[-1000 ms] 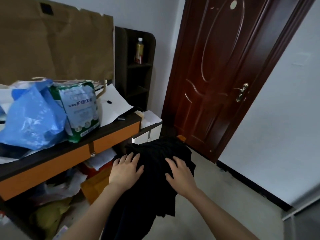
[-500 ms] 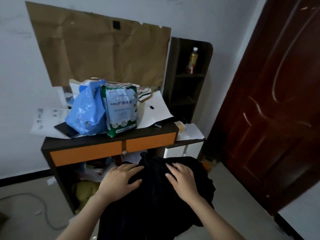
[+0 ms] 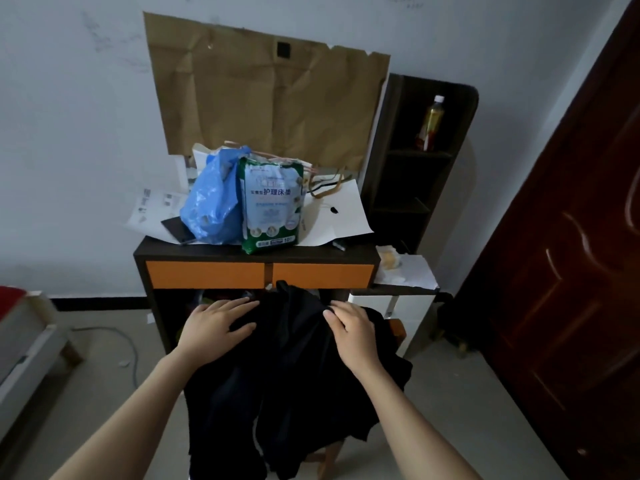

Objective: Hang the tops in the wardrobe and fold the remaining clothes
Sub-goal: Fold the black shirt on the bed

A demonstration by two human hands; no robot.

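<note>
A heap of black clothes (image 3: 294, 375) hangs over a wooden stool (image 3: 327, 462) in front of me, low in the head view. My left hand (image 3: 214, 327) lies flat on the heap's upper left with its fingers spread. My right hand (image 3: 353, 334) rests on the upper right, and its fingertips curl into a fold of the black fabric. The cloth hides most of the stool. No wardrobe or hanger is in view.
Right behind the heap stands a dark desk with orange drawers (image 3: 207, 275), carrying a blue plastic bag (image 3: 211, 209), a green pack (image 3: 272, 206) and papers. A dark shelf holds a bottle (image 3: 431, 123). A brown door (image 3: 571, 271) is at right, white furniture (image 3: 27, 334) at left, and a cable (image 3: 128, 344) lies on the floor.
My view has swung left from the door to the desk. Both hands stayed on the black clothes, and the right fingers went from flat to curled into the fabric.
</note>
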